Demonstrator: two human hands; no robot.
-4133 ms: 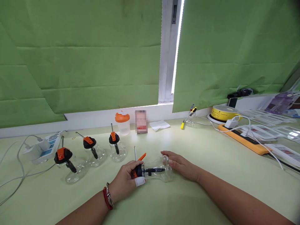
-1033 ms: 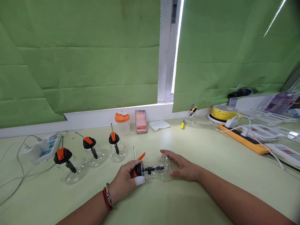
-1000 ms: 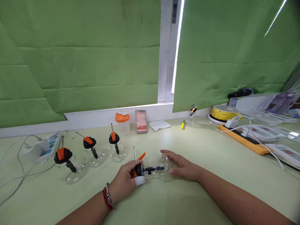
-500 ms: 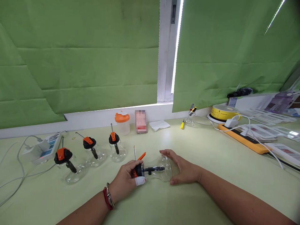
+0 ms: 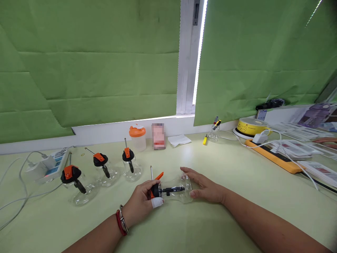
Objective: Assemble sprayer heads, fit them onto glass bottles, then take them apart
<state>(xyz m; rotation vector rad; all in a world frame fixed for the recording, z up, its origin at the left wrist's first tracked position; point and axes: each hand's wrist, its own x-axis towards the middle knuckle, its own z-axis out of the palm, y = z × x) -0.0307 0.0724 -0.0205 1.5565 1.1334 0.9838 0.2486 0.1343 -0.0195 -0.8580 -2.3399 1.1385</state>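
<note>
A clear bottle [image 5: 175, 182] with a black and orange cap lies on its side in front of me. Inside it runs a black tube, and a thin metal spout sticks up from the cap. My left hand [image 5: 142, 198], with white tape round the thumb, is closed on the cap. At the other end, my right hand [image 5: 206, 188] cups the bottle's base, its thumb against the bottom and its fingers along the far side. Three similar bottles stand to the left: a near one [image 5: 86, 196], a middle one [image 5: 112, 177] and a farther one [image 5: 134, 172].
Along the wall are an orange-lidded cup [image 5: 138, 140], a blurred pink box [image 5: 158, 137], white paper [image 5: 179, 140] and a jar of screwdrivers [image 5: 214, 135]. Power strips lie left [image 5: 56, 168] and right [image 5: 273, 156]. Another person's hand [image 5: 328, 140] seems to show at the right edge.
My right thumb has moved up and inward onto the bottle's base. The bottle and my left hand stay nearly still. What looks like another person's hand has appeared at the right edge.
</note>
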